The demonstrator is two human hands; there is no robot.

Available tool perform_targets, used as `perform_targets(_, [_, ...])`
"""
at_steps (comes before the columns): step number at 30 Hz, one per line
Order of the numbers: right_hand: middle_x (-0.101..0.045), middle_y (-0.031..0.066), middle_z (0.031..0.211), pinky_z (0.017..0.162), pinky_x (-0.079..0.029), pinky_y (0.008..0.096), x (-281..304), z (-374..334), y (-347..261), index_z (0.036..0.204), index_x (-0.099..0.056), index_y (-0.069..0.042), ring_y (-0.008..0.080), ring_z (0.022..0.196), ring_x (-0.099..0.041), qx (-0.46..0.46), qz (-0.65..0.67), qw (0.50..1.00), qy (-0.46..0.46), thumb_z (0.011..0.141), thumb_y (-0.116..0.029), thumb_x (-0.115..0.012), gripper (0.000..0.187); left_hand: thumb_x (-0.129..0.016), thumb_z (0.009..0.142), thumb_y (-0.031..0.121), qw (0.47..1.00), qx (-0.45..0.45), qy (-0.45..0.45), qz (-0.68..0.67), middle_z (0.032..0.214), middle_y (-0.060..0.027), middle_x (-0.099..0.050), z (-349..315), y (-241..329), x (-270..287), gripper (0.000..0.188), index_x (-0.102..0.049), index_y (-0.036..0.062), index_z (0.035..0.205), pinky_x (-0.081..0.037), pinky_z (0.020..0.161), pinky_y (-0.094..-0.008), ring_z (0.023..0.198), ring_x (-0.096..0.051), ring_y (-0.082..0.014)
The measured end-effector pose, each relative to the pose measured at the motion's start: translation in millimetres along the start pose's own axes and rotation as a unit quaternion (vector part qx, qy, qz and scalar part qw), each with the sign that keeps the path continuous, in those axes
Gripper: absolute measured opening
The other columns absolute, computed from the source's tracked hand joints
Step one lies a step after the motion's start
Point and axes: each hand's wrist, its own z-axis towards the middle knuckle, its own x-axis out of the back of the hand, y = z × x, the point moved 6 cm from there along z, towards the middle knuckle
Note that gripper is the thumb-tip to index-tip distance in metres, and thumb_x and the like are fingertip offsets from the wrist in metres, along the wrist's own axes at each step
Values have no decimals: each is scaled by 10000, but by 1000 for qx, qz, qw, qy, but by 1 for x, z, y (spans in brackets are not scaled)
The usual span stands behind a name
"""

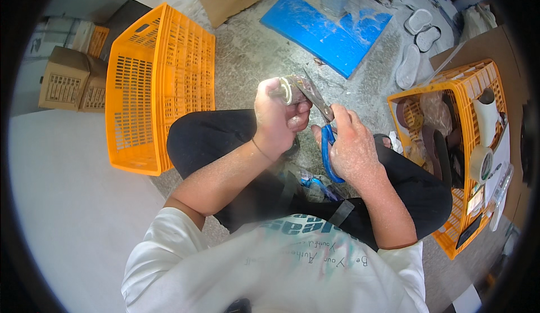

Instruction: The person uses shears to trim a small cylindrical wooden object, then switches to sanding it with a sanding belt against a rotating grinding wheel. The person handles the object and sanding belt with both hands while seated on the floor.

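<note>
In front of my body, my left hand (pixel 271 119) is closed around a clear plastic piece with a pale round rim (pixel 287 90), perhaps a cut bottle or cup. The fingers curl under it and the rim faces up. My right hand (pixel 353 147) grips a pair of scissors (pixel 328 150) by the blue handles. Their metal blades point up and left, slightly parted, and reach the right side of the plastic piece. Whether the blades are cutting into it cannot be made out. Pale dust covers my right hand and wrist.
A tall orange crate (pixel 163 82) stands at my left, with cardboard boxes (pixel 67 79) behind. Ahead lies a dusty blue board (pixel 332 32), and slippers (pixel 419 21) to its right. Another orange crate (pixel 450 88) at my right holds tape rolls (pixel 481 164) and other items.
</note>
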Motion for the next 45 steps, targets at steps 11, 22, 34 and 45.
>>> perform_targets(11, [-621,288,1036,819,-514,496,-1,3,10,1265,-490,-7,445,976,-634,-11,111,994,-12,843,-339,-753,598,-404,940,501,997,42,-60,3,715,-36,-510,7,4,-6,423,-602,127,928,-268,461,-275,504,-368,-148])
perform_targets(22, [-505,202,1153,900,-487,450,14,3,-1,1391,-412,-18,382,1065,-563,54,-14,998,36,728,-369,-854,871,-326,1015,608,996,20,-1,87,554,-6,-428,-1,6,-8,582,-616,104,1035,-265,428,-273,419,-311,-125])
perform_targets(34, [-597,241,1123,831,-515,479,5,6,15,1277,-497,-9,426,1008,-622,29,-25,999,7,861,-267,-749,550,-339,1021,553,996,56,-12,65,542,8,-391,3,1,-1,519,-607,119,925,-274,411,-276,408,-306,-135])
perform_targets(45, [-580,255,1111,839,-514,492,9,4,-1,1303,-469,-15,447,1011,-615,58,35,996,61,802,-382,-790,700,-319,1032,521,999,35,10,40,529,11,-382,2,13,-2,515,-598,96,949,-267,400,-282,396,-296,-140])
